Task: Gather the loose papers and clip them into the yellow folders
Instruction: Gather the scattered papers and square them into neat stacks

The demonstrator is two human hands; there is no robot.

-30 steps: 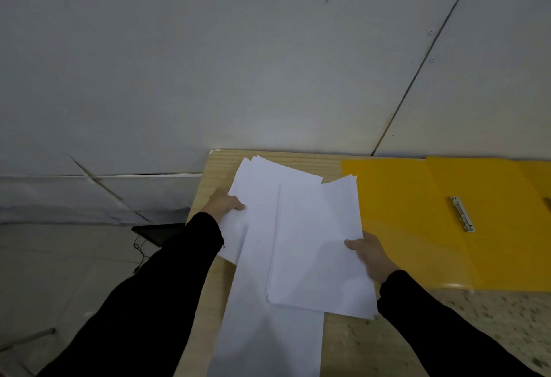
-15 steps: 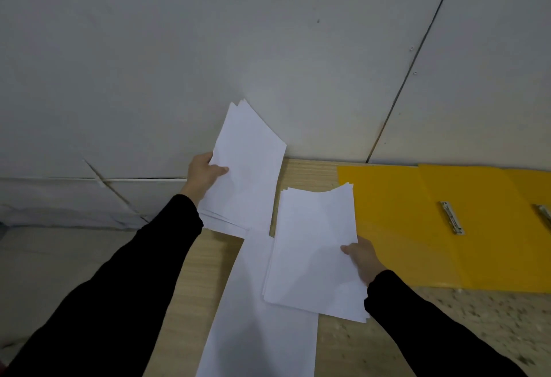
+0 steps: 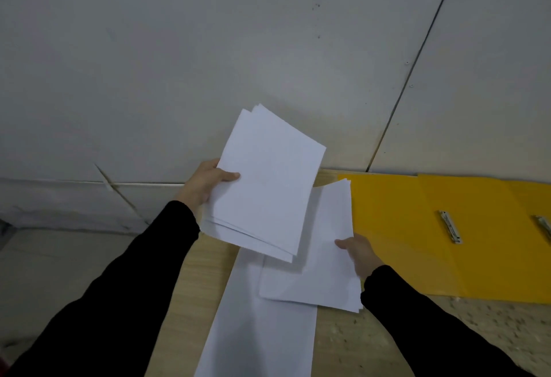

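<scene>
Nearest the viewer, a long white sheet [image 3: 262, 332] lies on the wooden surface [image 3: 190, 287] and runs out of the bottom of the picture, so whether it overhangs the edge cannot be told. On top of its far end rests the lower stack [image 3: 325, 257], and the right hand [image 3: 359, 254] pinches that stack's right edge, thumb on top and fingers hidden beneath. Above and to the left, the left hand [image 3: 205, 182] holds the raised sheaf [image 3: 268, 185] clear of the surface, its grip closed with the thumb across the top sheet. The sheaf's lower corners are fanned (several edges show separately). That is probably the main risk: a one-sided grip on unsquared paper could let sheets slide out as the two piles meet, and joining them crooked would leave edges missing the clips. The long sheet might also be dragged off if the lower stack is pulled. Farther right, the yellow folders [image 3: 417, 233] lie open against the wall, one metal clip [image 3: 450, 227] bare and a second clip [image 3: 544, 226] at the frame's edge.
</scene>
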